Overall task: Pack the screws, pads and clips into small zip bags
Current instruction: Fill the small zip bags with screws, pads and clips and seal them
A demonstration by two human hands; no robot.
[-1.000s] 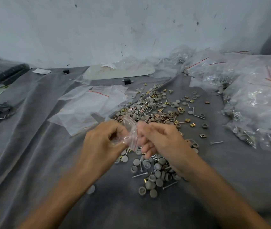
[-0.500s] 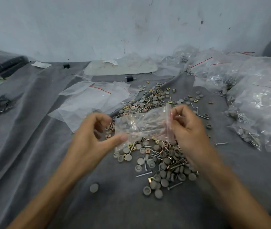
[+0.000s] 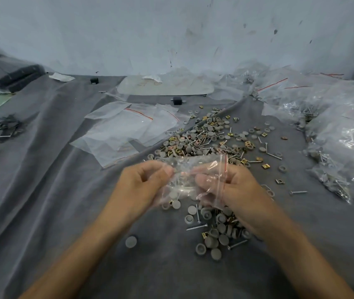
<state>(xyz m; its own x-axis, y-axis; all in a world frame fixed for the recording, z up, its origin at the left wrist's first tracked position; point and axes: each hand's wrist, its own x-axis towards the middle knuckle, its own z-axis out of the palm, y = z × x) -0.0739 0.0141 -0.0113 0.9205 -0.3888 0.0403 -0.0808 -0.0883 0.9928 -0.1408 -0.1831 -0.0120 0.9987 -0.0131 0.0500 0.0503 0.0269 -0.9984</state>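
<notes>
Left hand (image 3: 141, 186) and right hand (image 3: 238, 188) each had a pinching grip on one small zip bag (image 3: 193, 175) above the loose pile (image 3: 210, 139); filled bags (image 3: 344, 137) lay at right; most hardware, I judged, was unpacked.

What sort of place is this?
Likely an informal hand-packing workbench: loose screws, pads and clips piled on a grey cloth, empty zip bags beside them, filled bags heaped at right.

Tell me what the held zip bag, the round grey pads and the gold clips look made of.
Zip bag: thin clear plastic film, glossy; it crinkles and is see-through, with a red line at the mouth. Grey pads: matte, probably rubber or soft plastic; no shine. Gold clips: likely plated sheet metal, by the yellow glint.
</notes>
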